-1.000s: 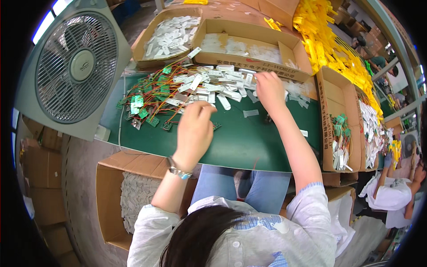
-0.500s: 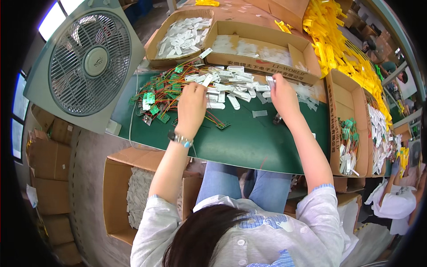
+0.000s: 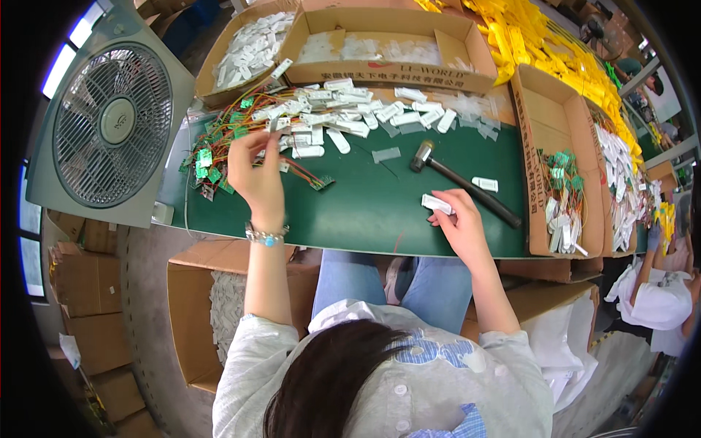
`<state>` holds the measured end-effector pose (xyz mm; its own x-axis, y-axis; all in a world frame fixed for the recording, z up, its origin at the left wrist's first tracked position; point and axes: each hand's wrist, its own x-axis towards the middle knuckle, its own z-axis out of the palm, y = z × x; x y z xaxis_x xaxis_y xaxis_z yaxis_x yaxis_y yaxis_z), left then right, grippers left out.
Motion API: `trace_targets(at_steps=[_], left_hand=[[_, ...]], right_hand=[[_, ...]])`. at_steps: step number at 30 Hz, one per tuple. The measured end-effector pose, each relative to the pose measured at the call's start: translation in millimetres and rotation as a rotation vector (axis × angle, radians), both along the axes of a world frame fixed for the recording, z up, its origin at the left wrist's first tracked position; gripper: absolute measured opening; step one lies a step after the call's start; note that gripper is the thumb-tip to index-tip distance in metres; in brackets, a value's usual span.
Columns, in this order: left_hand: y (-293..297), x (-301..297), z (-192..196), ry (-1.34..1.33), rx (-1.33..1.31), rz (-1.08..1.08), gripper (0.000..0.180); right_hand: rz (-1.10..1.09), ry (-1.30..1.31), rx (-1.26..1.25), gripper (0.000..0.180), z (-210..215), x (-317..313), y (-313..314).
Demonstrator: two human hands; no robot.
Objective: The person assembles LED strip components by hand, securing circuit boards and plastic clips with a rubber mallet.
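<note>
1. Hands rest apart over a green table top (image 3: pixel 380 212); the left hand (image 3: pixel 255 171) is raised above the near edge of a heap of parts, the right hand (image 3: pixel 456 219) lies lower, close to the table's front edge.
2. Left hand: fingers drawn narrow together, pinching a small white piece at the tips; just under it lie green circuit boards (image 3: pixel 208 164) with red and orange wires trailing right; a beaded bracelet (image 3: pixel 266 236) sits on the wrist.
3. Right hand: thumb and fingertips closed on a white plastic casing (image 3: pixel 437 204), held just above the table surface; the other fingers curl loosely.
4. A small hammer (image 3: pixel 460 182) with a dark handle lies on the table just beyond the right hand, head toward the far side; another white casing (image 3: pixel 485 184) lies touching or just beside its handle.
5. A spread of white casings (image 3: pixel 350 117) covers the far part of the table; behind it stand open cardboard boxes (image 3: pixel 387 69) with more white pieces.
6. A box fan (image 3: pixel 113 120) stands at the left end; a cardboard tray (image 3: pixel 544 124) at the right holds boards and casings; yellow parts (image 3: pixel 540 44) pile beyond.
</note>
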<state>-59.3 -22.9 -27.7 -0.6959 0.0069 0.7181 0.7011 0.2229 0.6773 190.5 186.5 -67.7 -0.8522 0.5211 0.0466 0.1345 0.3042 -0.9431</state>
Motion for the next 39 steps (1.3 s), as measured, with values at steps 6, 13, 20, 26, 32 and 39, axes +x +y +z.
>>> trace_targets(at_steps=[6, 13, 20, 26, 32, 39], left_hand=[[41, 82, -23, 0.216, -0.347, -0.305, 0.02], [60, 122, -31, 0.133, -0.532, -0.42, 0.016], [65, 136, -42, 0.22, -0.605, -0.575, 0.02], [63, 134, -40, 0.258, -0.602, -0.586, 0.023], [56, 138, -42, 0.279, -0.685, -0.638, 0.028], [36, 128, -29, 0.262, -0.755, -0.525, 0.031]], right_hand=[[-0.064, 0.056, 0.566, 0.04, -2, 1, -11], [-0.044, 0.12, 0.653, 0.045, -12, 12, 0], [0.002, 0.135, 0.521, 0.046, -4, 14, 0], [0.075, 0.125, 0.527, 0.038, -5, 18, 4], [0.135, 0.118, 0.597, 0.033, -9, 19, 6], [0.173, 0.15, 0.675, 0.034, -8, 20, 1]])
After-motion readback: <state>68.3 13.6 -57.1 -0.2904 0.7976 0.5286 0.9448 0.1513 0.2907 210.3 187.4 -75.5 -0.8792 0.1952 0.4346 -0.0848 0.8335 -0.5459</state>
